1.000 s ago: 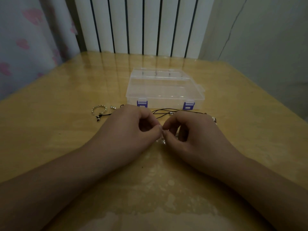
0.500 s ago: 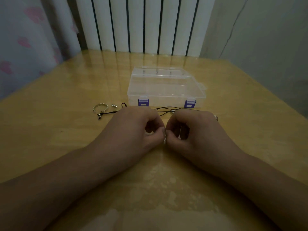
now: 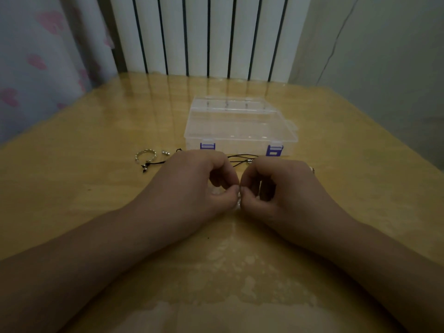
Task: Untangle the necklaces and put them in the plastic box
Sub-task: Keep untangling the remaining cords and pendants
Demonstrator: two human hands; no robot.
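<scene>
Necklaces of thin black cord (image 3: 241, 156) with small silver beads lie strung out on the glossy yellow wooden table (image 3: 96, 145), just in front of the clear plastic box with purple latches (image 3: 240, 126), and most of their length is hidden under your hands. Your left hand (image 3: 192, 181) and your right hand (image 3: 276, 186) sit curled on the table, thumbs and forefingers meeting tip to tip in the middle. Both are pinched on a small pale, shiny piece (image 3: 238, 200) that shows between the fingertips; you cannot tell from this view whether it is a clasp or a bead. A short loop of the black cord with one silver bead (image 3: 249, 161) shows in the gap above your knuckles, close to the box's front wall. To the left of your left hand a silver twisted ring-shaped piece (image 3: 145, 155) lies flat, with a dark cord end and a small dark pendant (image 3: 144, 168) just below it and a small silver bead (image 3: 165, 153) beside it. The box is closed, both latches facing you. Behind the table stand a white radiator (image 3: 204, 34) and a pale curtain with pink hearts (image 3: 36, 56).
</scene>
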